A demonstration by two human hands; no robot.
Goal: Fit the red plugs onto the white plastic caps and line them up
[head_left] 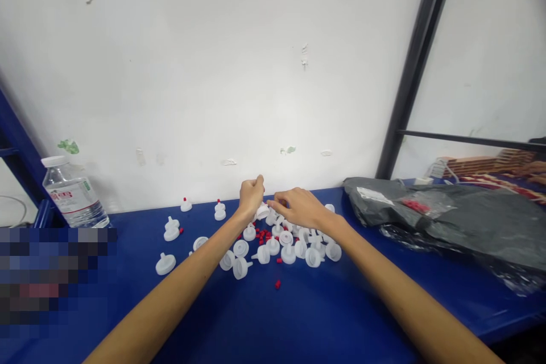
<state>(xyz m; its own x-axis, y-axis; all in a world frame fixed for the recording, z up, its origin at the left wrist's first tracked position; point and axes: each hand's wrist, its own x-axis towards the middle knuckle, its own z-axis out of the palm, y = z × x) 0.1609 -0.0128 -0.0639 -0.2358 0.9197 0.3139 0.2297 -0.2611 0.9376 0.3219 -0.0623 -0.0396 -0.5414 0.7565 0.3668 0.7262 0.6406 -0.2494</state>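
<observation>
Many white plastic nozzle caps [288, 254] lie in a pile on the blue table [273, 324], with small red tips [264, 235] scattered among them. My left hand [251, 196] is closed above the back of the pile, near the wall; a bit of red shows at its fingers, but what it holds is too small to name. My right hand [298, 206] is just to its right, over the pile, fingers curled with a white cap [262, 212] beside the fingertips. Whether it grips that cap is unclear. White caps with red tips [186, 205] stand at the back left.
A clear water bottle [74, 196] stands at the left by the wall. Dark grey plastic bags [443, 222] cover the table's right side, near a black metal post [409, 68]. A red tip [277, 284] lies in front of the pile. Behind is a white wall [213, 68].
</observation>
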